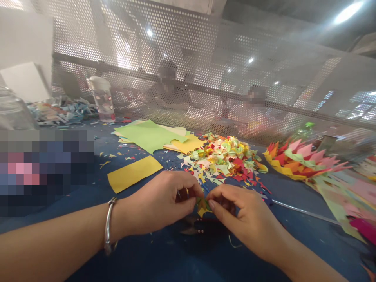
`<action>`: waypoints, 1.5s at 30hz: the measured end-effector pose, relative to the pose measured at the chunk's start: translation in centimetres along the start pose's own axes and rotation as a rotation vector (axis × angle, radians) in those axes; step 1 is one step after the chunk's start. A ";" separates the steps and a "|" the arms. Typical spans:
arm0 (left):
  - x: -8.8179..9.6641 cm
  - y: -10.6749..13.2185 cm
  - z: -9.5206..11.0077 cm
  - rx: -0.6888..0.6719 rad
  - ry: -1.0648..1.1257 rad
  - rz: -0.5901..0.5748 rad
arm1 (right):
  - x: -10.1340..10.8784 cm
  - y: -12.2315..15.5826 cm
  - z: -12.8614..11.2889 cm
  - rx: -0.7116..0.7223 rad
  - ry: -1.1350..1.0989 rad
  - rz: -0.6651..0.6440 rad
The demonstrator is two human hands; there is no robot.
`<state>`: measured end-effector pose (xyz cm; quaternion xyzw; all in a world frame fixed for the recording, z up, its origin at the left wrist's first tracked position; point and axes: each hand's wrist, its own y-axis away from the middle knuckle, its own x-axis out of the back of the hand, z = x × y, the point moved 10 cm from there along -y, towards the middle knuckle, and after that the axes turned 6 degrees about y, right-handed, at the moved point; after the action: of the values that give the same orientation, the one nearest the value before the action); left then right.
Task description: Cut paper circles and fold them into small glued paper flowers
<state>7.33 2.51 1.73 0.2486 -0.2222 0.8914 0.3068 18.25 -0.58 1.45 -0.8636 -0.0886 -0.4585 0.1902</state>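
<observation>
Between both hands is a small yellow and green paper piece [202,207], folded or curled. My left hand [173,199], with a silver bangle on the wrist, pinches its left side between thumb and fingers. On its right side, the thumb and forefinger of my right hand [237,207] are closed on the same piece. Dark-handled scissors [195,231] lie on the table just below, partly in shadow. A yellow paper strip [135,174] rests beyond my left wrist. Past my fingers spreads a pile of small coloured paper pieces [232,150].
Green paper sheets [152,133] lie at the back of the dark blue table [141,254]. Spiky paper strips [302,160] and a thin rod [305,211] are on the right. A bottle [101,100] stands before the perforated screen [194,78], with people behind it.
</observation>
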 end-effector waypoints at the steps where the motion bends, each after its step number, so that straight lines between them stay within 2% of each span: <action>1: 0.0 0.0 0.1 -0.006 -0.002 -0.002 | 0.0 0.0 -0.1 0.013 0.011 0.005; 19: -0.3 0.0 -0.5 0.026 -0.028 -0.012 | -0.3 0.1 -1.4 0.148 0.153 0.009; 28: -0.3 -0.1 -0.5 0.037 0.053 -0.037 | -0.2 0.0 -0.8 0.096 0.106 0.013; 35: -1.0 0.3 -3.4 0.242 0.243 -0.189 | 0.0 -0.2 -0.1 0.059 0.046 0.026; 45: -2.2 0.3 -3.8 0.260 0.415 -0.263 | -0.1 0.1 0.1 0.044 0.029 0.025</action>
<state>7.44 3.38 -2.53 0.1247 -0.0042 0.8969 0.4243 18.32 -0.59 1.29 -0.8535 -0.0851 -0.4665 0.2161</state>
